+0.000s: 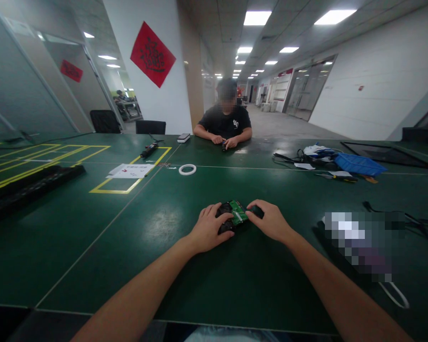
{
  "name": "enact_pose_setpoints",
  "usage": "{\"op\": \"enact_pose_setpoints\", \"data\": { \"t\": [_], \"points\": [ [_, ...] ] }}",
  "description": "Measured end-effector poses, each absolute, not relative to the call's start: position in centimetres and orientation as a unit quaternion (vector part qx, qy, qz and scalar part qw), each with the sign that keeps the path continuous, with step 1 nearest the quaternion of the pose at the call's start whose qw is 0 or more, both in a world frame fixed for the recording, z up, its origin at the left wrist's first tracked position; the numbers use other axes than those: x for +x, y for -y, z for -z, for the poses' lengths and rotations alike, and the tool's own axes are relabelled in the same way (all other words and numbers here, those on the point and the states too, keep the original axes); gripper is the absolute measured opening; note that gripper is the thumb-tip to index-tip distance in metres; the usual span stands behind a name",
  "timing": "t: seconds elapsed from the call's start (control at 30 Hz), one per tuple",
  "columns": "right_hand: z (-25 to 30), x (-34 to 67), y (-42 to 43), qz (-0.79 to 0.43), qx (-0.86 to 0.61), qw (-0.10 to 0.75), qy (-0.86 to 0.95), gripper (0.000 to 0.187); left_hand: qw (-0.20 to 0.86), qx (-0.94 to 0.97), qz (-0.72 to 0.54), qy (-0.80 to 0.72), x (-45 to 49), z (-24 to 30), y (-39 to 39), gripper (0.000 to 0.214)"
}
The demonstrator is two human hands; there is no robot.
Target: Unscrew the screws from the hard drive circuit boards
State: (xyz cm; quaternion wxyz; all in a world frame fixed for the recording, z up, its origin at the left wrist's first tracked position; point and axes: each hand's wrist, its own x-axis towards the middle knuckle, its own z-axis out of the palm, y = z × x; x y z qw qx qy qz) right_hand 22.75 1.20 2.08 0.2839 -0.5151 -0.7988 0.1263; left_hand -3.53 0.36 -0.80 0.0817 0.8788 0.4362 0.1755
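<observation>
A small hard drive, black with a green circuit board on its upper face, lies at the middle of the green table. My left hand grips its left part, with fingers over the far side and top and the thumb along the near edge. My right hand is at the drive's right end. Its thumb and index finger curl around something small and dark, which I cannot make out. The fingertips are close to the board's right edge; whether they touch it is unclear.
Opposite sits a person with both hands on a small dark item. A white tape ring, paper sheet and long black unit lie left. Right are a blue tray, pliers, cables and a blurred-out item.
</observation>
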Motion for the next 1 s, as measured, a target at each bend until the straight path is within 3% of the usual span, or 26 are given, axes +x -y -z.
{"op": "enact_pose_setpoints", "data": {
  "t": [0.37,0.5,0.67,0.87,1.0],
  "points": [
    [-2.4,24.9,-1.9,-0.149,-0.501,0.514,0.681,0.045,0.085,0.883,-0.175,-0.428,-3.6,0.9,-0.4,0.054],
    [-1.9,24.4,-1.9,-0.149,-0.498,0.497,0.695,0.037,0.077,0.882,-0.172,-0.432,-3.5,0.9,-0.4,0.054],
    [-1.5,24.4,-2.0,-0.162,-0.498,0.453,0.721,0.051,0.075,0.884,-0.173,-0.429,-3.5,0.9,-0.4,0.053],
    [-1.9,23.1,-1.0,-0.195,-0.452,0.538,0.685,0.06,0.071,0.886,-0.177,-0.423,-3.6,1.1,-0.4,0.053],
    [-1.9,21.9,-0.4,-0.228,-0.427,0.526,0.699,0.057,0.068,0.885,-0.182,-0.424,-3.6,1.3,-0.4,0.052]
  ]
}}
